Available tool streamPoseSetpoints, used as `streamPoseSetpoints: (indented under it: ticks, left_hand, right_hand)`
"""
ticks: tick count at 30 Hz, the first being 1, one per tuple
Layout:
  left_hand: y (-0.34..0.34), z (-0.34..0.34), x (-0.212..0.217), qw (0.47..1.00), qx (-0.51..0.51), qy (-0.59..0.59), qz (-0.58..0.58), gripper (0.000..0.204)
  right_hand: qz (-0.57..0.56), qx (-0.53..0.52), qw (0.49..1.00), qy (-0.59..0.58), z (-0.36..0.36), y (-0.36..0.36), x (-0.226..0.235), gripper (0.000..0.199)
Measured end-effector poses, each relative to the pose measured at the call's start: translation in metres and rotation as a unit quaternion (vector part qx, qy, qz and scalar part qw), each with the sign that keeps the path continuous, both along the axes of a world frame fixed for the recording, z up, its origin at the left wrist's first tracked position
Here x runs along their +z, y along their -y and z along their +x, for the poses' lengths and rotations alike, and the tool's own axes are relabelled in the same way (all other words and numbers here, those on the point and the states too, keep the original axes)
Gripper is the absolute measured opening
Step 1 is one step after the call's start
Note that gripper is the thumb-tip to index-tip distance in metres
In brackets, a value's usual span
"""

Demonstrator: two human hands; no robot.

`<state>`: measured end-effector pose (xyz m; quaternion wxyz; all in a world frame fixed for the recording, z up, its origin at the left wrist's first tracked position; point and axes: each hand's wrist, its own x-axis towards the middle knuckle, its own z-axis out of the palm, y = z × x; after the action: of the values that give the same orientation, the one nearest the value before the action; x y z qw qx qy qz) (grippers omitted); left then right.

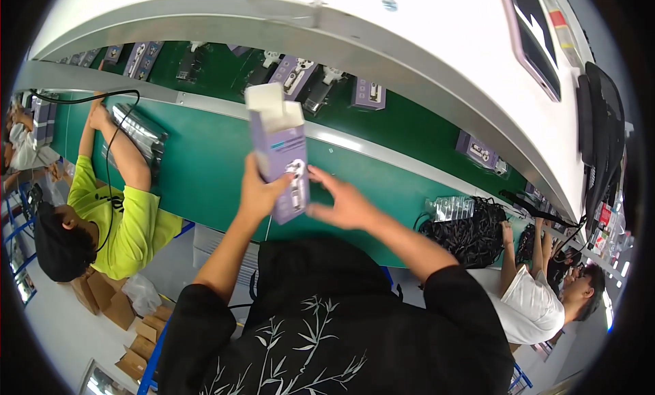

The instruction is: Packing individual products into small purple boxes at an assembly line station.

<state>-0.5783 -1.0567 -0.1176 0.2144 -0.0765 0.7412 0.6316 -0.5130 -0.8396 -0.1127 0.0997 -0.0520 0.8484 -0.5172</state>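
My left hand (258, 190) grips a tall lilac carton (283, 156) upright above the green workbench (205, 163). The carton's white top flaps stand open. My right hand (344, 202) touches the carton's lower right side with fingers spread. Both forearms come up from my black patterned top at the bottom of the view.
Several lilac boxes (368, 93) and dark devices ride the green conveyor (409, 122) beyond the bench. A person in a yellow-green shirt (126, 224) works at the left, another in white (529, 306) at the right beside a pile of black cables (467, 235). Cardboard boxes (102, 296) lie lower left.
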Motion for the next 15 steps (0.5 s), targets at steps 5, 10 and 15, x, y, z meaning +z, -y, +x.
streamPoseSetpoints:
  ticks: [5, 10, 15]
  left_hand:
    - [0.088, 0.029, 0.007, 0.999, -0.005, 0.021, -0.046, 0.070]
    - [0.119, 0.047, 0.010, 0.994, -0.082, 0.050, -0.046, 0.085]
    - [0.127, 0.049, 0.001, 0.994, -0.055, 0.098, 0.018, 0.089]
  right_hand:
    - [0.255, -0.006, 0.964, -0.077, -0.156, -0.069, -0.073, 0.028]
    - [0.464, 0.195, 0.845, -0.180, -0.235, -0.080, -0.121, 0.026]
    - [0.493, 0.351, 0.772, -0.192, -0.214, -0.078, -0.049, 0.033]
